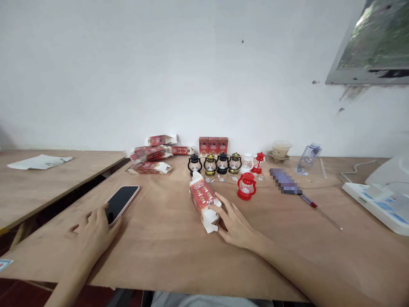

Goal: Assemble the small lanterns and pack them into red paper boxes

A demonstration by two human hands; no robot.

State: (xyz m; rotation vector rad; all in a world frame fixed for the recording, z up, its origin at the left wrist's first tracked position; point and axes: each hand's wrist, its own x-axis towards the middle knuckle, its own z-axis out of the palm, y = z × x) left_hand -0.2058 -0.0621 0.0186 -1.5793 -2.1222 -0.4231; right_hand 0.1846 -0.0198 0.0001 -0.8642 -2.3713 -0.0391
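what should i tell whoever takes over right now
Left hand rests on the table, fingertips at the phone.
Right hand lies on the open red box.
One red lantern stands loose by the box; six more lanterns in a row behind.
Three upright boxes at the wall; flat boxes piled to their left.

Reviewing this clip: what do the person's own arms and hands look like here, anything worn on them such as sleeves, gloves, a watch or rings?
Both are bare. The left hand and the right hand wear no gloves, and no rings show on the fingers. Both forearms are uncovered as far as the bottom edge of the picture, so no sleeve appears. No watch, bracelet or band shows on either wrist.
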